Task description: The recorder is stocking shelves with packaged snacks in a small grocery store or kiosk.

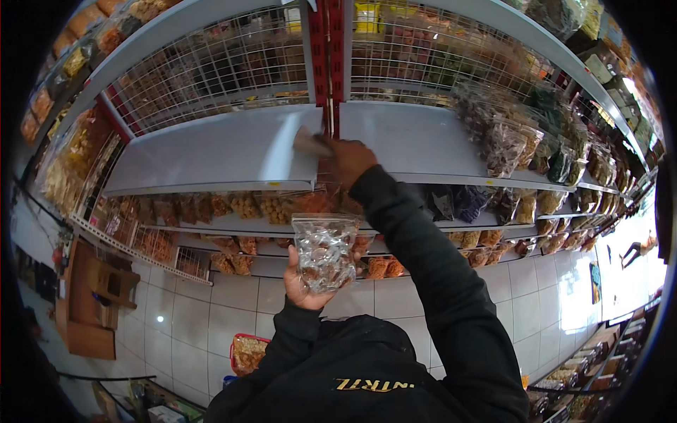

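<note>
My left hand (307,288) holds a clear zip-top plastic bag (325,254) upright from below and the side. Shiny wrapped pieces with some brown in them fill the bag. Over the shelf, my right hand (351,158) grips a blurred, pale brush-like tool (311,144); its exact kind is hard to make out. The tool is at the right end of the left grey metal shelf panel (211,148), beside the red slotted upright (327,63). To the right of my right hand lies a second grey shelf panel (402,137).
Bagged snacks (508,143) crowd the right shelf's far end, and more bags (246,206) line the lower shelves. Wire mesh (222,74) backs the shelves. On the tiled floor (185,317) stand a red basket (232,351) and a cardboard box (113,283). A person (640,248) is far right.
</note>
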`<state>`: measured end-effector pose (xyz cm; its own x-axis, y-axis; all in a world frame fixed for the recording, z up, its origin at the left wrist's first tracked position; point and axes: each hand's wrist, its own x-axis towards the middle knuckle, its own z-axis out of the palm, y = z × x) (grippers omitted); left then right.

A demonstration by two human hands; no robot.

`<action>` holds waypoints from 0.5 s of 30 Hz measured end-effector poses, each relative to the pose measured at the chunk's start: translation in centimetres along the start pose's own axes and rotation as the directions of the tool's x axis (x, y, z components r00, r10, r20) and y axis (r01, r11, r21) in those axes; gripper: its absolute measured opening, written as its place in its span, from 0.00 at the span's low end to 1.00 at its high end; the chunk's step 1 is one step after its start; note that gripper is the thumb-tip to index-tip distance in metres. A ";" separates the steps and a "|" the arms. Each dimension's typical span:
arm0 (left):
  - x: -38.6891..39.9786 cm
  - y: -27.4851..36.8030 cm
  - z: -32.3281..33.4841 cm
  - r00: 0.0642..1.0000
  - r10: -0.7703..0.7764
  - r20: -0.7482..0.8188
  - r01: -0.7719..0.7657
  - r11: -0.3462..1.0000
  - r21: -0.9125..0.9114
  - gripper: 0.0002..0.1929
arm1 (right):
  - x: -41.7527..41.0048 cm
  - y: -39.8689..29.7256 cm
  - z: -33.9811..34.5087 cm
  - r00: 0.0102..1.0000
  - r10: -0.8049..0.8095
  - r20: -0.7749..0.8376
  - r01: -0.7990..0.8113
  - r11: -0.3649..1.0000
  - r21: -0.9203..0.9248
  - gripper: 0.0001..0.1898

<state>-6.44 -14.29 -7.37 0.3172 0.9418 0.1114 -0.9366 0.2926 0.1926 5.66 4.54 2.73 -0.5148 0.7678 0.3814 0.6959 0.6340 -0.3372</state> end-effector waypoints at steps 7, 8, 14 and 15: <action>0.1 -1.6 0.4 0.992 -0.017 -0.122 0.024 0.998 0.056 0.49 | -7.0 1.6 -5.8 0.953 0.251 -0.169 0.012 0.527 0.850 0.19; -0.1 -1.6 0.5 0.993 -0.054 -0.108 0.059 0.998 0.036 0.49 | -9.0 0.4 -6.5 0.950 0.283 -0.133 -0.035 0.518 0.855 0.18; 1.0 -4.8 0.8 0.989 -0.125 -0.074 0.128 0.991 0.032 0.38 | -20.0 -2.0 -2.5 0.945 0.313 -0.094 -0.185 0.749 0.636 0.21; 1.1 -5.6 0.6 0.985 -0.098 -0.143 0.111 0.990 0.086 0.35 | -20.3 -3.0 -2.1 0.939 0.341 -0.047 -0.230 0.724 0.650 0.23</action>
<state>-0.79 -14.97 -7.69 0.3828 0.9225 -0.0488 -0.8792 0.3800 0.2872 15.03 -13.12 -2.22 -0.2229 0.9328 0.2832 0.2967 0.3417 -0.8918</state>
